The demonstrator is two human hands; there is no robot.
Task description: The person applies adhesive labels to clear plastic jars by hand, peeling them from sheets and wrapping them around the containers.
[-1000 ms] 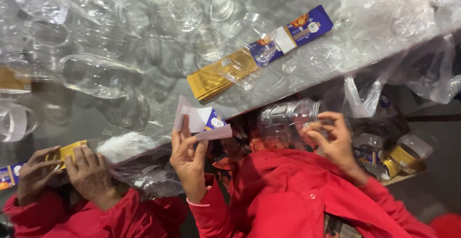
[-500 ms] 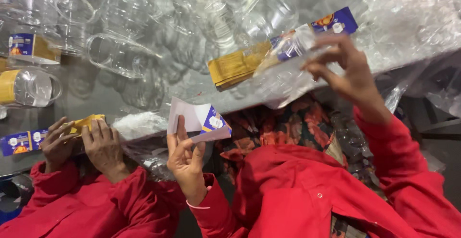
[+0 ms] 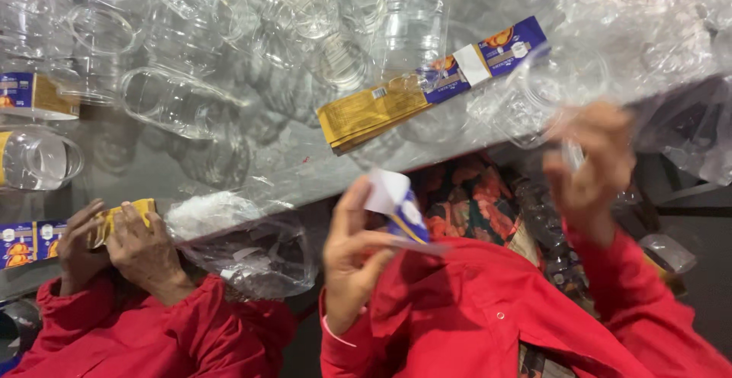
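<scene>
Left hand (image 3: 352, 252) pinched a folded white-and-blue label (image 3: 398, 206) just below the counter (image 3: 252, 172) edge, its long axis slanting down-right, while the blurred right hand (image 3: 591, 161), grip unclear, touched a clear bottle (image 3: 560, 88) at that edge, counter crowded with clear bottles, little free room.

Glossy printed paper label (image 3: 400, 206), white and matt on its reverse, pinched between the left hand's (image 3: 352, 245) fingers. Clear, smooth plastic jars (image 3: 183, 104) shine above the fingertips. Matt red cloth sleeves (image 3: 488, 317) below the wrists.
</scene>
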